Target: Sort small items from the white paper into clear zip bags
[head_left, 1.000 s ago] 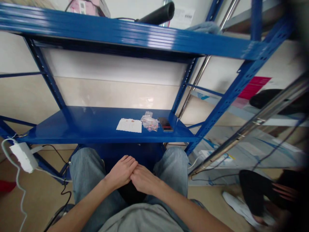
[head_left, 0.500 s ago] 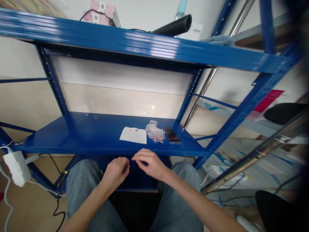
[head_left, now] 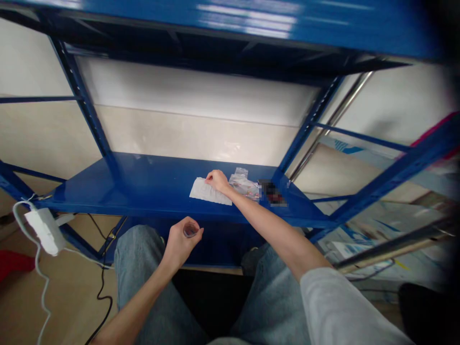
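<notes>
My right hand reaches over a creased white paper on the blue shelf, fingertips pinched together at its surface. Whatever may be between those fingertips is too small to make out. Just to the right of the paper lies a clear plastic bag with small reddish, coppery pieces in it. In front of the shelf edge, above my left knee, my left hand is curled round a small, dark, roundish thing whose kind I cannot tell.
A blurred-out dark flat object lies right of the bag. The blue shelf has an upper beam overhead and uprights at both sides. A white power adapter with cables hangs at the left corner.
My right hand has moved forward from before the shelf edge onto the paper. My left hand has turned, showing its curled fingers. The view has tilted down and moved closer.
</notes>
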`<act>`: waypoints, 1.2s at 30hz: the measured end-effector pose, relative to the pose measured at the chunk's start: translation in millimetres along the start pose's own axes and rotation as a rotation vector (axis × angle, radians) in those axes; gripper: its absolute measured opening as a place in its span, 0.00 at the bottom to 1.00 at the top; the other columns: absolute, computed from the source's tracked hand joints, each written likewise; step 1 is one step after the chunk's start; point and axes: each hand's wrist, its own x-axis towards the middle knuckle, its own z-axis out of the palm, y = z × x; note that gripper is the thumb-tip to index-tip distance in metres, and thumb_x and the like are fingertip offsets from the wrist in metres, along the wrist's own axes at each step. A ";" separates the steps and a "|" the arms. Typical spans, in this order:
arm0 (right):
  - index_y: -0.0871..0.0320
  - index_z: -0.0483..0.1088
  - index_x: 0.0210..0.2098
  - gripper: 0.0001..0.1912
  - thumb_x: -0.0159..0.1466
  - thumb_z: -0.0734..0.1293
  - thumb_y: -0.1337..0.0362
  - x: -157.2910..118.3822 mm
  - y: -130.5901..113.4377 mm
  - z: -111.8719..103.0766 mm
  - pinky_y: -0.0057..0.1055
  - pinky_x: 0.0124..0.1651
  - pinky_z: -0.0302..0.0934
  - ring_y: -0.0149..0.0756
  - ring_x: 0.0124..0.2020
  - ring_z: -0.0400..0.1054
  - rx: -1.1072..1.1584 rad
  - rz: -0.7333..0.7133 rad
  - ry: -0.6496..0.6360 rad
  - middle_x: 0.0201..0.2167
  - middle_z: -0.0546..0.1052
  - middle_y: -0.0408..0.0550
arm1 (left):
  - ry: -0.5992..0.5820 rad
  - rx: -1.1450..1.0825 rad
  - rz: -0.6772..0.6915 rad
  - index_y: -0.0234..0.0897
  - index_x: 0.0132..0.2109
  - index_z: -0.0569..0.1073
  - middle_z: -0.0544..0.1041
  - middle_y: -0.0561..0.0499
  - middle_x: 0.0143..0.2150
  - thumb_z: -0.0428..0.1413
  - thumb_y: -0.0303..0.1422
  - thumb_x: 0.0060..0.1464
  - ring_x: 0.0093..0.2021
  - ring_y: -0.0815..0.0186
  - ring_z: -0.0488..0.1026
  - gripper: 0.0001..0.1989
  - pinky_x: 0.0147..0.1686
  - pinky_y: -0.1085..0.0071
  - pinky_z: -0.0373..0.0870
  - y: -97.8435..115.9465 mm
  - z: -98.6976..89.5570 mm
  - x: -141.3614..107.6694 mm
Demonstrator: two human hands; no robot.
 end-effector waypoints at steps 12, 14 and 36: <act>0.62 0.81 0.31 0.05 0.58 0.70 0.71 -3.6 -20.0 -12.6 0.29 0.40 0.63 0.38 0.35 0.74 0.188 0.082 0.073 0.33 0.82 0.53 | -0.018 -0.245 -0.118 0.35 0.37 0.75 0.81 0.49 0.32 0.62 0.34 0.49 0.36 0.62 0.79 0.09 0.41 0.66 0.74 -7.4 1.3 3.4; 0.62 0.80 0.30 0.05 0.58 0.71 0.68 -20.3 -35.7 -24.7 0.30 0.40 0.63 0.37 0.34 0.74 0.344 0.036 0.114 0.32 0.82 0.51 | -0.015 -0.239 -0.124 0.36 0.35 0.75 0.80 0.50 0.31 0.63 0.35 0.48 0.35 0.63 0.78 0.09 0.39 0.67 0.73 -10.0 1.0 4.0; 0.59 0.80 0.31 0.06 0.62 0.70 0.71 -142.4 -90.2 -66.3 0.29 0.38 0.60 0.33 0.33 0.70 0.362 -0.324 0.016 0.30 0.79 0.47 | -0.346 -0.428 -0.184 0.34 0.42 0.78 0.80 0.46 0.33 0.64 0.43 0.53 0.35 0.64 0.76 0.17 0.38 0.69 0.71 1.8 -0.7 -11.3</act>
